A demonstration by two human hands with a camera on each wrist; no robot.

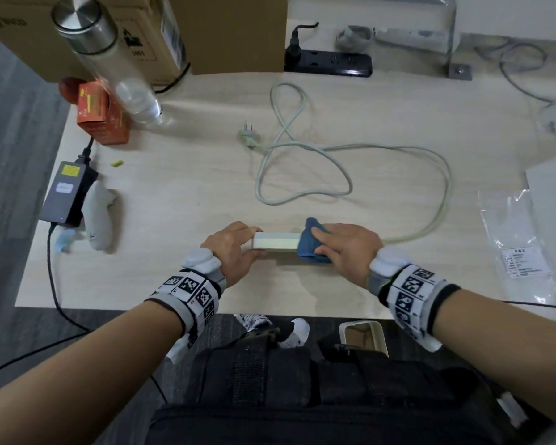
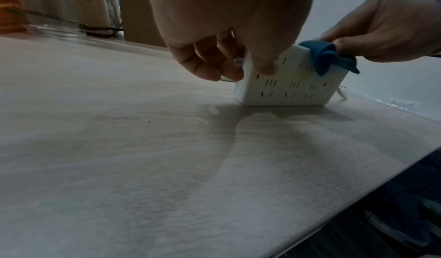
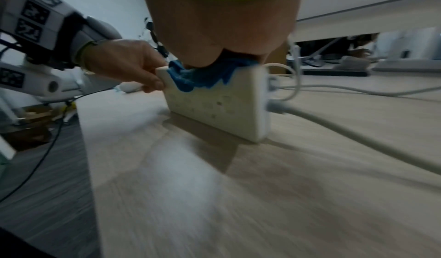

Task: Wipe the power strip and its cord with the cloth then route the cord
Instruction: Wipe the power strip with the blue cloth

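The strip (image 1: 275,243) stood on its long edge low at centre frame on the bench (image 1: 187,187), looking rigid, light and smooth, so best steadied by its ends. The left hand (image 1: 230,248) pinched one end while the right hand (image 1: 344,248) pressed the soft cloth (image 1: 308,245) around the other. I counted one white strip, one cloth and one limp looping cord (image 1: 302,168).

**An office desk**

A pale wood-grain desk (image 1: 382,117) over grey carpet carries cardboard boxes (image 1: 231,30), a black power strip (image 1: 331,62), a laptop-style power adapter (image 1: 66,194) and a steel-capped bottle (image 1: 109,59); further desks show in the right wrist view.
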